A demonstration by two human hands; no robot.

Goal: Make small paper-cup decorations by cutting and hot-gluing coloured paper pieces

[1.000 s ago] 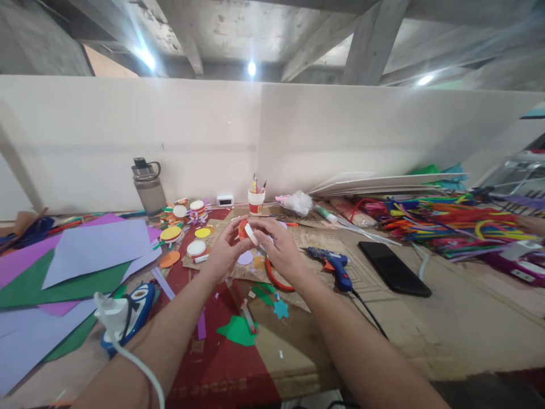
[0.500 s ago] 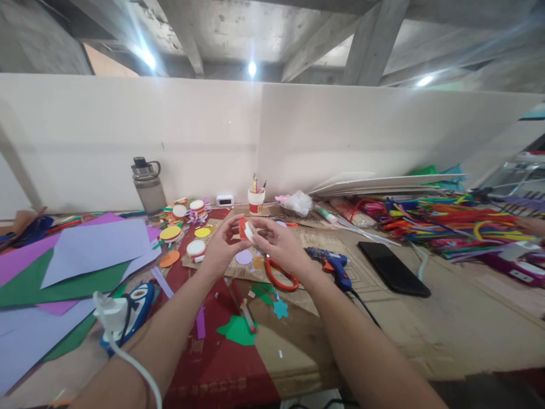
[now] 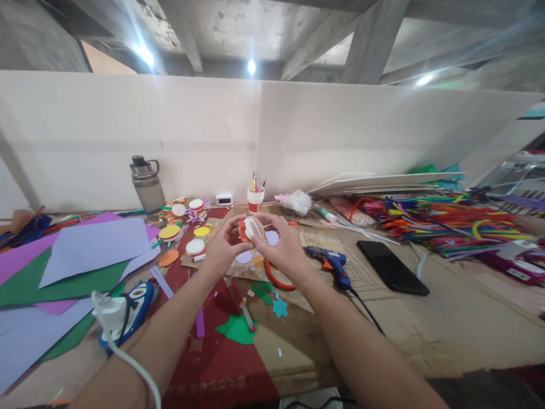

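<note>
Both my hands meet above the middle of the table around one small craft piece (image 3: pixel 251 228), a white disc with an orange-red paper band around it. My left hand (image 3: pixel 223 249) pinches its left side with fingers curled. My right hand (image 3: pixel 281 245) grips its right side, thumb and fingers closed on the rim. Below the hands lie orange-handled scissors (image 3: pixel 276 277) and a lilac paper circle (image 3: pixel 244 257) on brown cardboard.
A blue glue gun (image 3: pixel 334 266) and a black phone (image 3: pixel 392 259) lie to the right. Coloured pipe cleaners (image 3: pixel 447 222) pile at the far right. Paper sheets (image 3: pixel 85 250), a water bottle (image 3: pixel 147 184), finished discs (image 3: pixel 183 218) and a pen cup (image 3: pixel 255 200) sit left and behind.
The hands have turned the craft piece so its white face shows more towards me, and they have shifted slightly away from me. Nothing else on the table moved.
</note>
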